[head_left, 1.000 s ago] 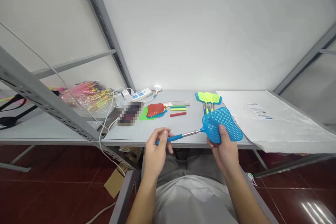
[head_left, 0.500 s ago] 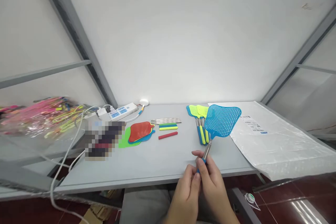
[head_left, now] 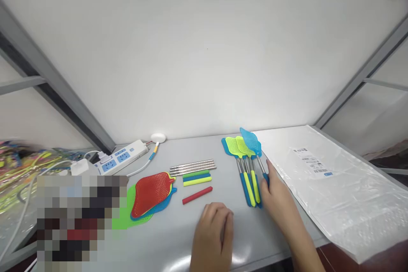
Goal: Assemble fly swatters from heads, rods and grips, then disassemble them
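My right hand (head_left: 276, 191) is closed round the blue grip of a blue fly swatter (head_left: 250, 140). Its mesh head lies over a group of fly swatters with yellow-green heads (head_left: 234, 147) and blue and yellow grips. Near the front of the table my left hand (head_left: 213, 233) is closed, its fingers curled, with nothing seen in it. Beyond it lie a red grip tube (head_left: 197, 195), a yellow grip tube (head_left: 197, 181), blue and green tubes, and several metal rods (head_left: 193, 167). Left of these, a red swatter head (head_left: 152, 193) rests on yellow, blue and green ones (head_left: 123, 210).
A white plastic mailer bag (head_left: 338, 191) with a label covers the table's right side. At the back left a power strip (head_left: 127, 157) and its cables lie by a white round device (head_left: 158, 137). Plastic-wrapped colourful goods (head_left: 22, 182) are at far left. A wall (head_left: 204, 63) rises behind.
My right hand has carried the blue fly swatter from in front of me over to the group of swatters. My left hand has let go of it and moved left over the table.
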### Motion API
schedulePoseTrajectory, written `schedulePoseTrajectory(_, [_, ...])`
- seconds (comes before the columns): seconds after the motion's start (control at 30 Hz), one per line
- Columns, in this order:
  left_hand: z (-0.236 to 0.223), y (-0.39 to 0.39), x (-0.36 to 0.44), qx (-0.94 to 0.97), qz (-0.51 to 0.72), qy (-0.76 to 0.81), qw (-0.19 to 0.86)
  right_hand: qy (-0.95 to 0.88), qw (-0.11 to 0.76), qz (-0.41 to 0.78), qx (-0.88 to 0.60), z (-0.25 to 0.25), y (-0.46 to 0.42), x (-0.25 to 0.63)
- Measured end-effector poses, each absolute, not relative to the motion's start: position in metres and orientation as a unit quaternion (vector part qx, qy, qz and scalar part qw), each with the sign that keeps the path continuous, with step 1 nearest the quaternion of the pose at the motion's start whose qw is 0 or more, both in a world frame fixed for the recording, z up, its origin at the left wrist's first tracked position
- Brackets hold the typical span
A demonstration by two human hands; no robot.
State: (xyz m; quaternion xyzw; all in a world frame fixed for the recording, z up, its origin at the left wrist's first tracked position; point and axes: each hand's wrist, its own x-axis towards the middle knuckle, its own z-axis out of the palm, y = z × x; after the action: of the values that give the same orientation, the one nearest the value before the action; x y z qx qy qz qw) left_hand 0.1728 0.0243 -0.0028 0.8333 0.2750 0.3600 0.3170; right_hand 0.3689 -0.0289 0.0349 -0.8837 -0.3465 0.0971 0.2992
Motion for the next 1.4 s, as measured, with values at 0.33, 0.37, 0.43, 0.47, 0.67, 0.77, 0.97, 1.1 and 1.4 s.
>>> schedulePoseTrajectory(0.33, [-0.026,0.026,0.187,0.845,0.428,0.23,0.226,-0.352,0.233,0.085,-0.903,0.031,0.001,0.363])
schedulePoseTrajectory(0.37, [-0.027,0.027,0.187,0.846,0.43,0.227,0.221,-0.349,0.235,0.086,-0.903,0.03,0.001,0.363])
schedulePoseTrajectory(0.43, [-0.03,0.028,0.187,0.845,0.434,0.225,0.216,-0.359,0.247,0.08,-0.897,0.027,-0.001,0.362])
schedulePoseTrajectory(0.47, [-0.031,0.028,0.187,0.845,0.435,0.226,0.216,-0.371,0.254,0.072,-0.89,0.025,-0.003,0.362])
schedulePoseTrajectory(0.67, [-0.031,0.027,0.188,0.84,0.432,0.23,0.236,-0.429,0.282,0.036,-0.858,0.013,-0.012,0.364])
schedulePoseTrajectory(0.77, [-0.03,0.027,0.188,0.833,0.437,0.231,0.249,-0.428,0.274,0.03,-0.861,0.013,-0.012,0.363])
schedulePoseTrajectory(0.97, [-0.026,0.026,0.187,0.821,0.44,0.239,0.274,-0.441,0.256,0.019,-0.86,0.016,-0.008,0.358])
schedulePoseTrajectory(1.1, [-0.022,0.026,0.186,0.816,0.438,0.237,0.294,-0.449,0.224,0.03,-0.865,0.019,-0.009,0.355])
schedulePoseTrajectory(1.4, [-0.009,0.023,0.184,0.792,0.424,0.271,0.346,-0.445,0.202,0.051,-0.871,0.027,-0.02,0.349])
